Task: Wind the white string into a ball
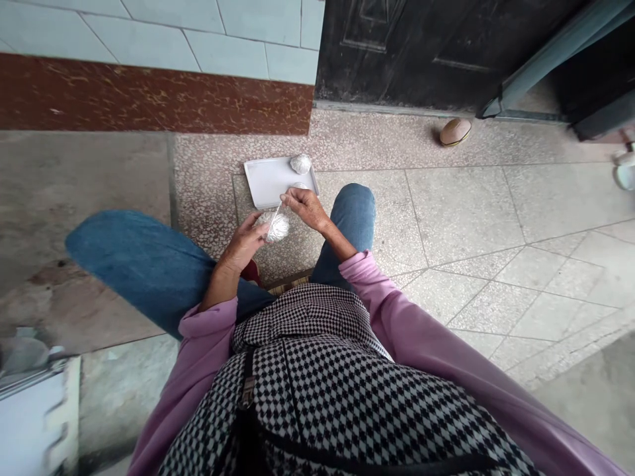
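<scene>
While two foil balls are visible, left hand [247,242] fingers curl around one foil ball [278,227]; right hand [306,206] fingers pinch its strip [274,216]; second ball [300,163] on tray [268,182] beyond.

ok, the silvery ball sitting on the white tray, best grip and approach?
Probably from straight above: the silvery ball lies loose at the white tray's far right corner, top and sides exposed. Pinch across its widest part, fingers on opposite sides. Both hands are busy nearer the body, so the path down looks unobstructed.

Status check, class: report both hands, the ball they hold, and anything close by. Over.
Left hand cups silvery ball. Right hand pinches its strand. White tray just beyond, second ball on it.
</scene>
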Demonstrator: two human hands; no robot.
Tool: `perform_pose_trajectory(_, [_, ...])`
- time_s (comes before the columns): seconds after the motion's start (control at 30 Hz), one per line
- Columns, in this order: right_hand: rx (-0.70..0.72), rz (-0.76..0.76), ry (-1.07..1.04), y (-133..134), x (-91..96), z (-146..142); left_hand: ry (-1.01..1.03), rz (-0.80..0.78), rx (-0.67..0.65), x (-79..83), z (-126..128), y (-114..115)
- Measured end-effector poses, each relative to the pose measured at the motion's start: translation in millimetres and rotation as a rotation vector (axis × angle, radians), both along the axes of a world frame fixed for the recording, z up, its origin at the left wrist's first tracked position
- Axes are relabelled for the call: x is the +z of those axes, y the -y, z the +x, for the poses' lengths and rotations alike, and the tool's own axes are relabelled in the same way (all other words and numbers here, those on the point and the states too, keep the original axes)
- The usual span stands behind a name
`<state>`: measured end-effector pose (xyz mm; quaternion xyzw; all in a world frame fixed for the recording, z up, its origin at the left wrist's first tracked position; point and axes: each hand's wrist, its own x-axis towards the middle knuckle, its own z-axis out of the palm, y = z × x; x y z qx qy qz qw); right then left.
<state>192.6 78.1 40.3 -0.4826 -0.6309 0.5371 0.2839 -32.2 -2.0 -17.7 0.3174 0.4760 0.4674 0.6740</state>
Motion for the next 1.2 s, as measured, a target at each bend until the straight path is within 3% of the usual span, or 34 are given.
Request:
perform_pose_trajectory(0.17, [-0.125, -0.225, -0.052, 27, -31.0, -18, 0.054, -0.015, -0.001, -3.6, -1, 3])
perform_pose_trajectory(0.37, [-0.198, -0.266, -0.091, 52, -55.9, -18, 0.044, -0.015, -0.026, 3.3, 6, 4])
perform_pose_trajectory(0.57, [-0.077, -0.219, -0.043, 59, -50.0, -14, 0.087, 0.009, 0.055, 14.1, 9, 0])
perform_pose_trajectory(0.83, [0.246, -0.114, 0.162, 86, -20.5, -18, -0.142, -0.076, 0.38, -4.3, 2, -7])
perform_pose_trajectory(1.0, [0.242, 0.002, 0.12, 64, 3.1, -5, -0.301, -0.029, 0.196, -3.9, 3, -6])
perform_pose_trajectory(1.2, [0.071, -0.027, -0.03, 17, -1.7, 4, -0.074, 0.007, -0.105, 8.6, 3, 4])
